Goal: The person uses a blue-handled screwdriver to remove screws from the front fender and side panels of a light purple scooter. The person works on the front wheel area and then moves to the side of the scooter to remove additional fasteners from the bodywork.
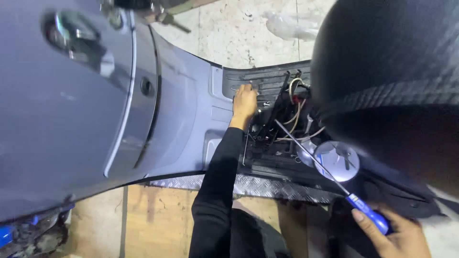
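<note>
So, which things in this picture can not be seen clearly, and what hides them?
- Left hand: its fingertips reach into the scooter's open floor compartment, so what they touch is hidden.
- Screwdriver: its tip is lost among wires and dark parts.
- Right hand: cut off by the bottom edge.
- Seat: hides the compartment's right side.
- Upper-left panel: motion-blurred.

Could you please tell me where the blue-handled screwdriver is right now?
The blue-handled screwdriver is at lower right, gripped by the right hand, its long shaft reaching up-left into the open scooter floor compartment.
</note>
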